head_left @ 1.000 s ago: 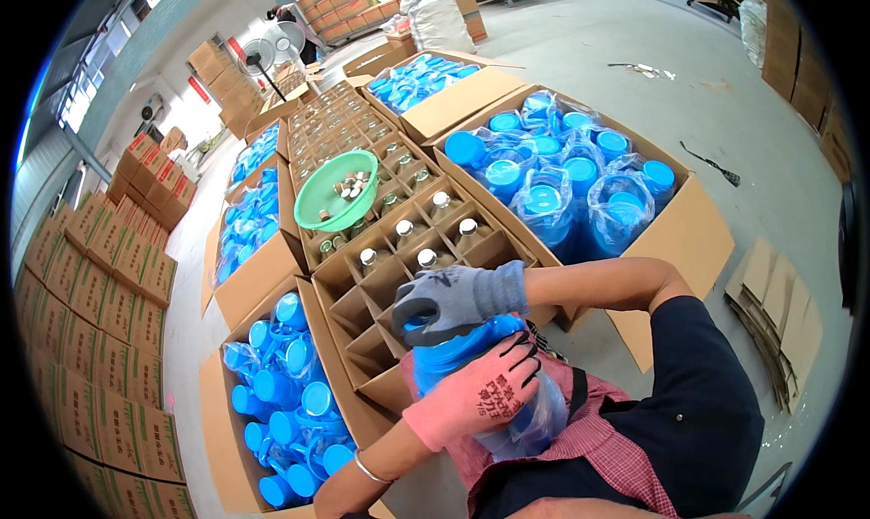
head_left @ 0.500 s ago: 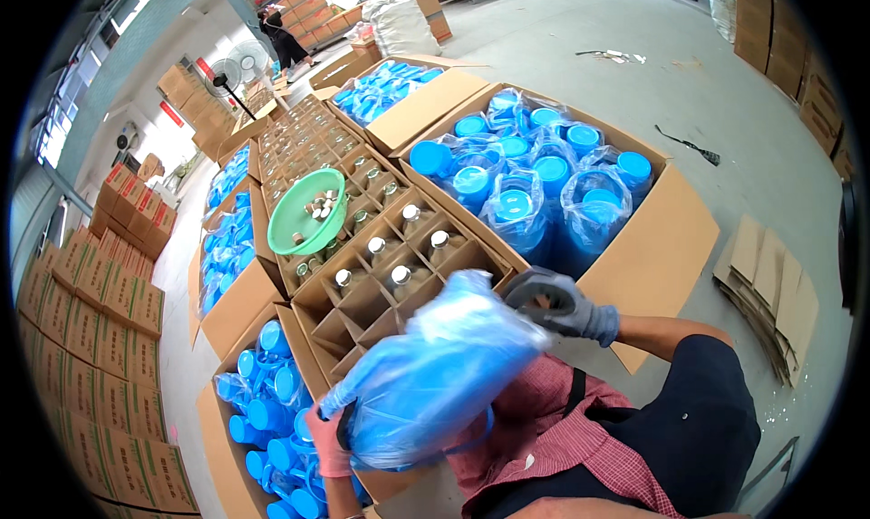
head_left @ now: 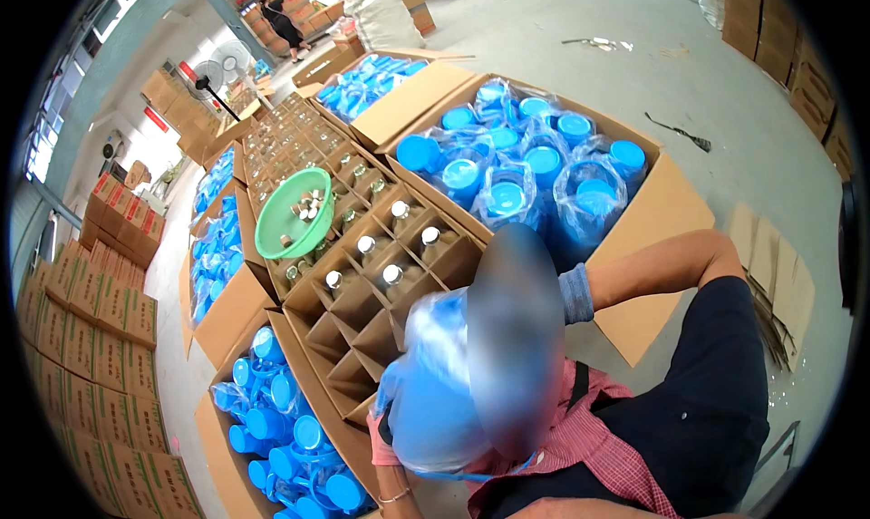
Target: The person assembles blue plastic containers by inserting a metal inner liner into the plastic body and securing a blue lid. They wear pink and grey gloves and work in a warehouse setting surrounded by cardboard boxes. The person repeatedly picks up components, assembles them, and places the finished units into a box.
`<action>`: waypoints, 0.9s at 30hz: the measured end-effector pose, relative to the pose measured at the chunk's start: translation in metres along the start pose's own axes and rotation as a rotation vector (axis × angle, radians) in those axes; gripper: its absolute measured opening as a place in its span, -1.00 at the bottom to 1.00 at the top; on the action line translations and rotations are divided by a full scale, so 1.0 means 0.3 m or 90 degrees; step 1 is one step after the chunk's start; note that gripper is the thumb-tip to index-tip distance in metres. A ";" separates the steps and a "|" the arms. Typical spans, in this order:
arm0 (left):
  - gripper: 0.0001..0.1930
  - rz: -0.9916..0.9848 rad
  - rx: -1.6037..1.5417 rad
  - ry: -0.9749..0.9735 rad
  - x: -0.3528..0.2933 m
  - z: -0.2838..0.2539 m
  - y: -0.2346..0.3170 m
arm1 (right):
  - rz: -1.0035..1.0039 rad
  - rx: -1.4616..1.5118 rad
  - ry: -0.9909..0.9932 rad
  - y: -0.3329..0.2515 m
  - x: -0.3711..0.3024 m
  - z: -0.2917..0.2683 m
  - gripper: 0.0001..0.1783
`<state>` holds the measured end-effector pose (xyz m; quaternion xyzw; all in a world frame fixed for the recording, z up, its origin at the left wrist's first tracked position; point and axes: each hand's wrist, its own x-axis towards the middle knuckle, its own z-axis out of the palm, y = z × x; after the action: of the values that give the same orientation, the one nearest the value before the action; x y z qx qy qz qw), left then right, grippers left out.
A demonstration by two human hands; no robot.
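A clear plastic bag with something blue inside [head_left: 435, 433] is held low in front of my body. My left hand [head_left: 384, 442], in a pink and dark glove, grips its left side. Over the bag's right side my right hand [head_left: 518, 283], in a grey glove, is heavily smeared, so its fingers cannot be made out. Just ahead stands a divided carton [head_left: 340, 333] with several white-capped glass bottles [head_left: 392, 276]; its nearer cells hold no bottles. A green basin [head_left: 268, 224] with small caps in it rests on the cartons.
Open cartons of blue lidded jugs stand left [head_left: 265, 424] and right [head_left: 544, 161], the right ones bagged. Flattened cardboard [head_left: 770, 274] lies on the floor to the right. Stacked boxes [head_left: 95, 374] line the left. Another person [head_left: 283, 25] stands far back.
My right hand has come up and inward across the bag, now blurred. The bag and my left hand have shifted slightly right, and the view has turned a little.
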<state>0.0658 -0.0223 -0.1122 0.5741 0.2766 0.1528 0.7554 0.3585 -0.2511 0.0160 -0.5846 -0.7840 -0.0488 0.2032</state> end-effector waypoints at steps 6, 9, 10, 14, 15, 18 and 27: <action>-0.78 0.108 0.243 0.250 -0.131 0.111 0.000 | 0.303 0.190 -0.119 0.128 -0.210 0.182 -0.60; -0.75 0.108 0.176 0.231 -0.155 0.092 -0.001 | 0.424 0.318 -0.205 0.063 -0.188 0.089 -0.62; -0.72 0.101 0.160 0.199 -0.143 0.095 0.017 | 0.275 0.274 -0.036 0.061 -0.174 0.084 -0.61; -0.62 0.069 0.128 0.069 -0.039 -0.054 -0.070 | -0.169 0.052 0.087 0.086 -0.133 0.062 -0.55; -0.62 0.037 0.081 0.024 -0.027 -0.109 -0.096 | -0.229 0.025 0.115 0.083 -0.098 0.050 -0.60; -0.69 0.064 0.053 -0.001 0.019 -0.069 -0.055 | -0.270 -0.068 0.107 0.043 -0.028 0.008 -0.73; -0.71 0.089 0.002 0.172 -0.063 0.169 0.056 | 0.387 0.341 -0.038 0.224 -0.119 -0.013 -0.42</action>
<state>0.0823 -0.0673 -0.0820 0.5675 0.3354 0.2807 0.6976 0.4307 -0.2635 -0.0046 -0.7171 -0.5661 0.2364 0.3308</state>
